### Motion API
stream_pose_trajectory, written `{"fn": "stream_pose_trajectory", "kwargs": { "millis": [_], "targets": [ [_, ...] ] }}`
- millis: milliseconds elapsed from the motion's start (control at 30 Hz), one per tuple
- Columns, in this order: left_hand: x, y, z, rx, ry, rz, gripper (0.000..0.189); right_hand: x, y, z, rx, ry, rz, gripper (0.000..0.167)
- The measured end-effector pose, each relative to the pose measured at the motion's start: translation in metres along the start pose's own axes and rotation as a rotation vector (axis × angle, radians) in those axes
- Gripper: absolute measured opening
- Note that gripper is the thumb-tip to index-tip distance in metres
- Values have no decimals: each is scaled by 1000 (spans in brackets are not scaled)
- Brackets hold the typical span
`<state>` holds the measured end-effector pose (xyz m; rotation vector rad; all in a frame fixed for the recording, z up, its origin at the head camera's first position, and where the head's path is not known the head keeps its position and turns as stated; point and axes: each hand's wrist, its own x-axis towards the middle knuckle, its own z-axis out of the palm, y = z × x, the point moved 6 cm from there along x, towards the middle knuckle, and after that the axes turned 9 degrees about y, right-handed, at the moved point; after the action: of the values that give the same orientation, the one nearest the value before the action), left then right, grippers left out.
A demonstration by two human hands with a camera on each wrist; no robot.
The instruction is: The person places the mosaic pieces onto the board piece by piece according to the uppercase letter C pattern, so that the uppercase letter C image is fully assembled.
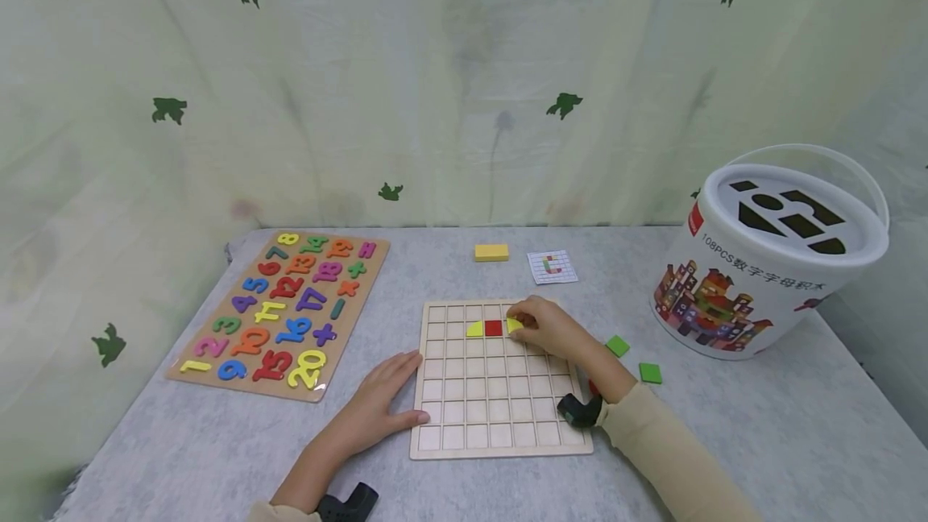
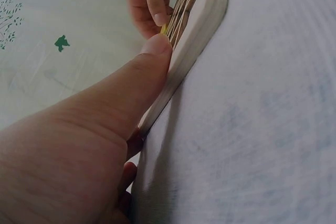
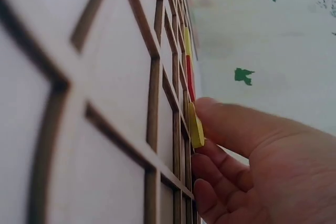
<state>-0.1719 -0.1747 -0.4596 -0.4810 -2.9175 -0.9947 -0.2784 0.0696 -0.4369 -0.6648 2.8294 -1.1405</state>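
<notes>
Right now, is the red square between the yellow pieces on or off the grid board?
On: in the head view, the red square covers a cell of the grid board.

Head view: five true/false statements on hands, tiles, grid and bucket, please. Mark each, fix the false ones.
1. The right hand pinches a yellow tile. True.
2. Between it and the other yellow tile sits a blue tile. False: the red tile is there.
3. The left hand touches the left edge of the grid. True.
4. The bucket stands left of the grid. False: it stands to the right.
5. Two green tiles lie off the grid. True.
</notes>
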Motion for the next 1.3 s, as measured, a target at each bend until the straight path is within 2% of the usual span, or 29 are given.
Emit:
{"fn": "stream_pose_trajectory", "kwargs": {
  "millis": [433,700,867,1000,1133,1300],
  "targets": [
    [0,1,-2,13,0,7,88,1,-2,2,28,-13,-3,18],
    [0,1,-1,7,-3,7,88,-6,-6,-9,25,-35,36,34],
    [0,1,-1,10,-1,7,88,-18,-6,-32,17,17,19,42],
    [-1,1,-1,9,0,5,88,-33,-1,-54,-50,79,20,44],
    [-1,1,-1,10,1,8,88,-51,15,-68,-81,122,44,45],
    [-1,0,0,11,6,10,88,-71,41,-76,-115,133,67,44]
  ]
}}
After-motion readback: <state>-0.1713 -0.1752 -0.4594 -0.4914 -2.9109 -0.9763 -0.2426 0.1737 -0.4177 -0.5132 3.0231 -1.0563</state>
